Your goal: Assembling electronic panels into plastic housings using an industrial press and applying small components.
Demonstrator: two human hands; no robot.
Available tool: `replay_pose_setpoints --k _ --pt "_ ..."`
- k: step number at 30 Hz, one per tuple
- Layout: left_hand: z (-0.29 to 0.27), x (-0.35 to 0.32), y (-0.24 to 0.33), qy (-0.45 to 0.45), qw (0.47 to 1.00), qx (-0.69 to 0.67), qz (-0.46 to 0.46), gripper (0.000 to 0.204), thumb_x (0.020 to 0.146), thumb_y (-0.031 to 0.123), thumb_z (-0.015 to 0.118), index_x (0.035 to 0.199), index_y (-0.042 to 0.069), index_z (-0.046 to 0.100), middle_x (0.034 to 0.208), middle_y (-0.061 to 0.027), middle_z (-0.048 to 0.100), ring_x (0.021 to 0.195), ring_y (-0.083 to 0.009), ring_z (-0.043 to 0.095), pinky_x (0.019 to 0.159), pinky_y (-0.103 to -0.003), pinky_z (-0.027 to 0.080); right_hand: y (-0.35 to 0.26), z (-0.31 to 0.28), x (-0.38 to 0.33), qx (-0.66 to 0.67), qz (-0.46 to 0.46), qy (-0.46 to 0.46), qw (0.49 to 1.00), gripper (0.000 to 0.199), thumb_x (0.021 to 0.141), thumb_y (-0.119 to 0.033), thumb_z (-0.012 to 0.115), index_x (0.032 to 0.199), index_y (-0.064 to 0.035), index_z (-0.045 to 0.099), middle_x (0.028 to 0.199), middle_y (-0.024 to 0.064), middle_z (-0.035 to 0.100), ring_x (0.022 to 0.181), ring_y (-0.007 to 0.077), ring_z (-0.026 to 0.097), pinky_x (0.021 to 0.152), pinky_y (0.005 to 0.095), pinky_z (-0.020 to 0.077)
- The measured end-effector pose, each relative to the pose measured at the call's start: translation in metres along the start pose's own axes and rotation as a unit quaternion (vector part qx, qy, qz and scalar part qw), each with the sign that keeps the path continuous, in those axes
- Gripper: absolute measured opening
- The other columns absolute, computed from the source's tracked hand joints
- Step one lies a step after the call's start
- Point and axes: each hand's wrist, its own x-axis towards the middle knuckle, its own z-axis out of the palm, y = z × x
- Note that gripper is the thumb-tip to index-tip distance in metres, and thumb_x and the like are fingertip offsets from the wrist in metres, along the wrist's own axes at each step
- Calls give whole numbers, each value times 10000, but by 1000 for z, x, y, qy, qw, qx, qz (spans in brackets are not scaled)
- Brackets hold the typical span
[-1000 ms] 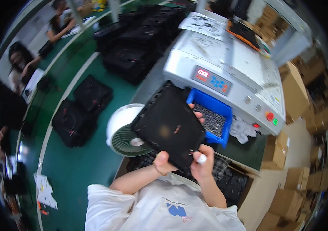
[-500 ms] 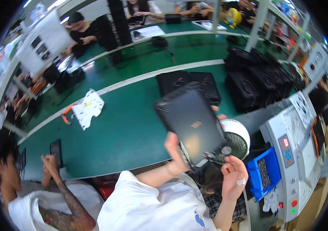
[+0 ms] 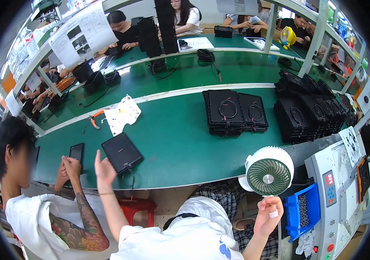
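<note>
black case was held, now on bench just beyond left hand | left: fingers spread, nothing gripped | right hand: loosely curled, fan just beyond, can't tell if holding anything | put-down looks done

To the right of the left fingers, past the flat black case just beside them, the green bench lies open as far as the stacked black cases; a co-worker's hands bound the room to their left. Straight beyond the right fingers a white fan blocks the way, and a blue bin stands to their right
</note>
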Motion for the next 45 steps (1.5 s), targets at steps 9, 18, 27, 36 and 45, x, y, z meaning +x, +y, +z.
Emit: replay_pose_setpoints --k 9,18,27,36,45 --pt "106 16 -12 30 923 346 166 510 996 436 425 1257 11 531 1156 -119 623 1032 -195 608 889 -330 473 -10 -12 -13 -20 -9 63 998 309 816 -257 759 848 22 631 805 118 645 652 128 564 603 237 444" --pt "399 30 -241 -514 760 394 -50 350 1016 296 475 1115 -21 584 1026 -96 635 936 -176 642 809 -304 529 -44 -42 -51 -46 -132 172 975 227 824 -176 736 821 27 634 774 117 643 637 137 563 591 244 435" --pt "473 131 -403 -425 613 645 165 512 836 402 504 678 -55 676 731 -274 647 787 -404 664 770 -454 500 -64 -54 -88 -106 -157 309 932 225 828 -167 735 800 26 623 754 119 639 626 141 567 581 243 434" --pt "463 111 -338 -442 871 149 -155 187 933 141 562 986 -29 618 990 -113 650 909 -212 636 906 -356 522 -132 -95 -63 -575 -105 300 754 85 892 -45 617 943 0 668 835 76 647 717 145 617 617 266 495" --pt "445 -17 -233 -490 819 60 -293 378 856 36 455 1229 17 516 1148 -120 614 982 -235 627 849 -396 540 -130 -128 -11 -757 34 59 649 217 810 -102 668 1017 -42 692 963 91 655 850 299 643 767 371 529"
